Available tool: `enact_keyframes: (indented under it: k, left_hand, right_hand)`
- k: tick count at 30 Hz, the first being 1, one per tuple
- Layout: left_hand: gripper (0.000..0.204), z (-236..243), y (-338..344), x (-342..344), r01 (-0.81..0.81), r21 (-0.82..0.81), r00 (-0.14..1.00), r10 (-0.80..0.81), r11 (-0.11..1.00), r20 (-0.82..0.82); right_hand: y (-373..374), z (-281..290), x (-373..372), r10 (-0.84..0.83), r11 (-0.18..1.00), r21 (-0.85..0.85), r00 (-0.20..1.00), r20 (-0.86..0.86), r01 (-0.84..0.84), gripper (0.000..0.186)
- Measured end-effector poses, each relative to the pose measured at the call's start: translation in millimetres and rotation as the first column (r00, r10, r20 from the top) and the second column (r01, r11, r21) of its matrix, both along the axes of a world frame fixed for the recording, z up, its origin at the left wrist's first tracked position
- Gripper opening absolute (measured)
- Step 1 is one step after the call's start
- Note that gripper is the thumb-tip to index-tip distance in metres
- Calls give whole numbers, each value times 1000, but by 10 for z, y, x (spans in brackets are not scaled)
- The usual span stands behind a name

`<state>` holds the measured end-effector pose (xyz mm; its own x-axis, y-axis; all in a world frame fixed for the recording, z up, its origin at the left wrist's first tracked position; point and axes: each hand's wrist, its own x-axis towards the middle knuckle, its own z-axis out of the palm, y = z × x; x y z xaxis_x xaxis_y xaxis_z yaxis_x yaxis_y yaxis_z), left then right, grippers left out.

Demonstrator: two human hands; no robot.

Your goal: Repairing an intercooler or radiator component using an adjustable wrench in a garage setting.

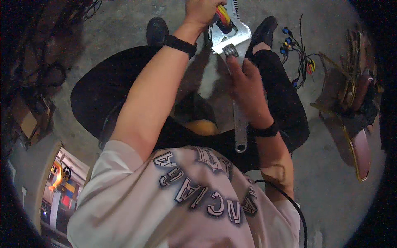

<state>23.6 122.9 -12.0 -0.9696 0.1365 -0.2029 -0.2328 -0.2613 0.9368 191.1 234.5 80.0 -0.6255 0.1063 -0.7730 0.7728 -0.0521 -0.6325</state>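
A large silver adjustable wrench (245, 32) lies in my right hand (250, 91), which is closed round its handle. My right thumb rests at the wrench's adjusting screw (230, 51). The handle runs down past my palm to a rounded end with a hole. Against the wrench's jaws sits a bundle of yellow, red and black wires (223, 15), with a dark part at its lower end. Near the top edge my left hand (202, 13) is closed at these wires; some of its fingers are cut off by the picture's edge.
On the concrete floor to the right lie black cables with blue connectors (288, 43). Farther right are a pinkish panel (362, 153) and scrap pieces. Cardboard (29, 124) and dark cables lie at the left. My bent legs (111, 89) flank the work; a yellowish rounded thing (201, 127) lies between them.
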Motion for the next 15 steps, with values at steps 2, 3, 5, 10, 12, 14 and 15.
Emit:
enact_keyframes:
  k: [2,3,5,10,12,14,15]
  left_hand:
    - [8,4,9,7,-11,30,1000,11,999,3]
    - [8,-3,5,10,-26,57,1000,26,998,8]
    - [8,-18,-19,12,-4,48,1000,4,999,15]
    - [11,-197,-71,-109,19,64,1000,-20,998,15]
    - [9,-96,-61,-161,-145,-31,989,146,989,38]
    - [7,-87,-53,-148,-128,48,990,125,991,60]
    - [7,-88,-57,-165,-116,122,991,107,986,79]
  right_hand:
    - [-69,-181,90,57,990,139,985,-165,-34,31]
    - [-133,-186,86,80,982,186,973,-219,-38,31]
    - [-269,-84,90,-59,989,131,991,-122,75,32]
    - [-184,181,-127,-29,999,24,999,-18,29,34]
    - [-149,169,-165,-11,1000,21,998,-67,12,34]
    - [-114,88,-180,70,987,149,997,-22,-66,34]
    - [-95,1,-179,71,987,144,997,-28,-66,34]
